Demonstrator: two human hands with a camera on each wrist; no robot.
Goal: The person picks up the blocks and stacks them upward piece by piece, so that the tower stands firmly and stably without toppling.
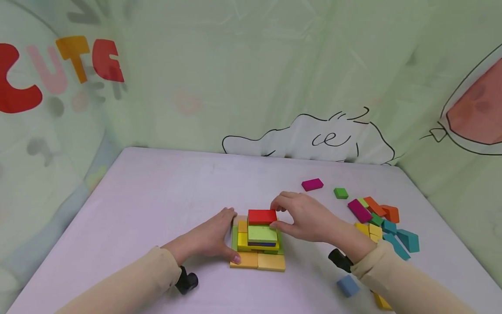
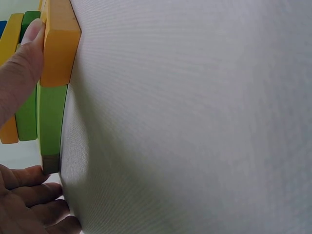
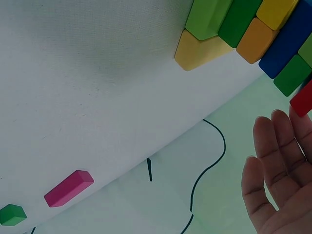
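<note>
**Red block [image 1: 262,217] gripped atop a block tower [image 1: 259,240]**

The block tower is set on the near middle part of the counter [image 1: 176,196], between the two hands. Its right side is approached by the right hand [image 1: 306,216], by which the red block is pinched at its right end, thumb on the near side and fingers on the far side. Directly under the red block, a light green block [image 1: 262,234] is seen.

The tower's left side is spanned by the left hand [image 1: 211,234], by which the base is grasped: the thumb is pressed on an orange block [image 1: 247,260] at the near left corner, and the fingers are placed at the far left end. Beside the orange block, a paler orange block [image 1: 271,262] is laid along the near edge.

To the far right, a magenta block [image 1: 312,185] and a green block [image 1: 340,193] are placed apart. Nearer, teal blocks [image 1: 408,240] and orange blocks [image 1: 374,206] are scattered with others. A blue block [image 1: 348,286] is partly bordered by the right sleeve [image 1: 404,274]. The counter is backed by a pale green curtain [image 1: 196,65].
</note>
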